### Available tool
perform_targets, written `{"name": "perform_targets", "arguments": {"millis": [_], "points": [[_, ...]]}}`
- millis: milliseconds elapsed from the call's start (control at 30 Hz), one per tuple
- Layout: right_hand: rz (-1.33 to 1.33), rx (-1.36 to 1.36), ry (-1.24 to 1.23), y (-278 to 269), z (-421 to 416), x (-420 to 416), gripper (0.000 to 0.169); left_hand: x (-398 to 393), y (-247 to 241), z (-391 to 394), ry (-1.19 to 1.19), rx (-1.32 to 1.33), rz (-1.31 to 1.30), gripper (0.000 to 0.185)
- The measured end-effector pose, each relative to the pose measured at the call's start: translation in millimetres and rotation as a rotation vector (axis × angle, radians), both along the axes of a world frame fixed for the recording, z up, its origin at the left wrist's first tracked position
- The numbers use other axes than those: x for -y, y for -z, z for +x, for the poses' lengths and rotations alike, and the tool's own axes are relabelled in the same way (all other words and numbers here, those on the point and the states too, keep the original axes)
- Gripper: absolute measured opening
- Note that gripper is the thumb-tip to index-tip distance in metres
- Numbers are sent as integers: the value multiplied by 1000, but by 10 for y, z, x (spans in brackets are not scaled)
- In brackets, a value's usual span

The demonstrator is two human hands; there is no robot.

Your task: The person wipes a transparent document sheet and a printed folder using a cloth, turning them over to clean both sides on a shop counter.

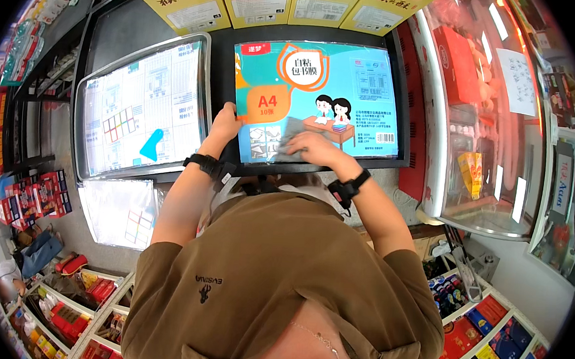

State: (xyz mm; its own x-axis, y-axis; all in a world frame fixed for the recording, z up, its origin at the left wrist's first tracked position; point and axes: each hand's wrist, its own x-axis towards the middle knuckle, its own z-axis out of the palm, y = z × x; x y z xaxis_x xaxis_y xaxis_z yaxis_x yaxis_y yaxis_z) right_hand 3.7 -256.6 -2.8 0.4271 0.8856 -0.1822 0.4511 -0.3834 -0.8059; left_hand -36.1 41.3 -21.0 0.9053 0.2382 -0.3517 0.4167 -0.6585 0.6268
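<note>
A blue printed pack of self-adhesive book-cover film [323, 102] lies flat on a black shelf top in front of me. On its lower middle, my right hand [310, 147] presses a grey cloth [293, 140], fingers bent over it. My left hand [227, 121] rests at the pack's left edge, fingertips on the edge; how far its fingers close on it cannot be told. To the left lies a clear plastic sheet or cover with a silvery rim [145, 104], over white printed sheets and a cyan shape.
Yellow food boxes [280, 4] stand along the back. A red-lit glass display case [495, 144] is on the right. Another clear-wrapped sheet [117, 212] lies lower left. Shelves of packaged goods [481, 338] stand behind me on both sides; a person [37, 257] is at far lower left.
</note>
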Motion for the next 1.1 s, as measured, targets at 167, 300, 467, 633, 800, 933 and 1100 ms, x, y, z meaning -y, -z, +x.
{"name": "perform_targets", "arguments": {"millis": [167,300,467,633,800,933,1100], "points": [[87,233,503,66,37,341,43,38,-85,-22,-11,43,-34,36],[108,244,192,54,-124,-14,49,18,68,-19,-49,146,-100,35],[-198,295,107,-113,-8,-147,58,0,79,-9,-43,126,-76,31],[-525,280,812,-15,736,479,71,34,69,11,-44,86,-59,30],[-335,397,503,287,872,295,71,56,163,-20,-70,114,-90,30],[-269,293,23,-211,702,-377,72,42,133,-63,-94,120,-100,34],[-463,397,98,-185,1342,-407,73,60,87,-75,-92,101,7,34]]}}
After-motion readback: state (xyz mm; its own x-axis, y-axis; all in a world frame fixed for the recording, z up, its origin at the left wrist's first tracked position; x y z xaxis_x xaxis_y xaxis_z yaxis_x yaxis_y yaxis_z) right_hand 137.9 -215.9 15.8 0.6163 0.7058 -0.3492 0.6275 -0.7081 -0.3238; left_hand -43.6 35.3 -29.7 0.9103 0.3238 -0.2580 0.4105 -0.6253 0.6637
